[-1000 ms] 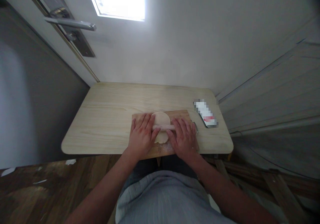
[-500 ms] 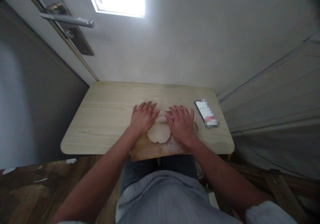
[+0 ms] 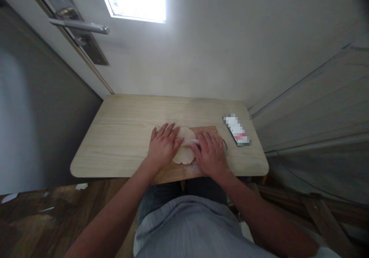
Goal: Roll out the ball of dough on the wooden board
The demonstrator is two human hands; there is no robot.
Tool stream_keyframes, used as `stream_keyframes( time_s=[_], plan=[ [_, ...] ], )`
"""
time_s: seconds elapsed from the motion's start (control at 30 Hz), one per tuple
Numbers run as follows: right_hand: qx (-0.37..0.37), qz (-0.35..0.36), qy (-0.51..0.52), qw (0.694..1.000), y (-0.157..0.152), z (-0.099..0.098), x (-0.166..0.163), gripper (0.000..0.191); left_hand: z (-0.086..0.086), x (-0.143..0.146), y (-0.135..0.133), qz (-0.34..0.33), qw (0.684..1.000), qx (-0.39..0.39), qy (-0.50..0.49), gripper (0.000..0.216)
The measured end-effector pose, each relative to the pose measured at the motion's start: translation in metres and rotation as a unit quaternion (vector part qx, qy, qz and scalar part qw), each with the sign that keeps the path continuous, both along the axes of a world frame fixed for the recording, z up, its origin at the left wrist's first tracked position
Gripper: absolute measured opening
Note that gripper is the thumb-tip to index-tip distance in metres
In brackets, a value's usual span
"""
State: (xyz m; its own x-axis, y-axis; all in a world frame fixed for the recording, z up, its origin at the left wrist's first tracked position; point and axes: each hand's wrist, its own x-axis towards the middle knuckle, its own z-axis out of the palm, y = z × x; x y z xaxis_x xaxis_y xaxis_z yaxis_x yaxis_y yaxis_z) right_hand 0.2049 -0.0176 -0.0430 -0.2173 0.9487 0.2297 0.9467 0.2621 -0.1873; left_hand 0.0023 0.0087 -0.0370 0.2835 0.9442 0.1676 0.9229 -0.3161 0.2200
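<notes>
A thin, pale round of dough [image 3: 183, 156] with an uneven edge lies on a wooden cutting board [image 3: 170, 176]. Across the dough runs a whitish rolling pin [image 3: 188, 142], of which only the short middle stretch shows. My left hand [image 3: 163, 144] covers its left end, palm down, with the thumb along the near side. Over the right end, my right hand [image 3: 210, 150] grips it the same way, fingers pointing forward. Both ends of the pin are hidden under my palms. White flour [image 3: 193, 169] dusts the board near my right wrist.
The board rests at the front edge of a light wooden table [image 3: 121, 135]. A phone [image 3: 236, 130] lies at the right, and a metal ring [image 3: 226, 147] shows beside my right hand. Behind the table stands a white door with a lever handle [image 3: 80, 25].
Both hands have drawn back slightly toward my body with the rolling pin. More of the dough's far part and the board's far right corner now show.
</notes>
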Motion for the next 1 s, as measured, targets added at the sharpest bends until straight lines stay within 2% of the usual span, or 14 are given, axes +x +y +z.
stream_keyframes(
  time_s=[0.17, 0.33, 0.83, 1.0],
  plan=[
    [0.026, 0.017, 0.019, 0.999, -0.036, -0.007, 0.004, 0.057, -0.003, -0.003, -0.035, -0.022, 1.000, 0.000, -0.016, 0.054],
    [0.036, 0.028, 0.048, 0.998, -0.054, -0.009, 0.007, 0.052, -0.009, -0.005, -0.059, -0.027, 0.999, 0.003, -0.032, 0.056],
    [0.054, 0.023, 0.082, 0.995, -0.051, -0.017, 0.007, 0.042, -0.015, -0.006, -0.080, -0.045, 0.995, 0.053, -0.067, 0.054],
    [0.053, 0.020, 0.125, 0.990, -0.040, -0.022, 0.008, 0.035, -0.018, -0.005, -0.077, -0.043, 0.987, 0.086, -0.126, 0.044]
  ],
)
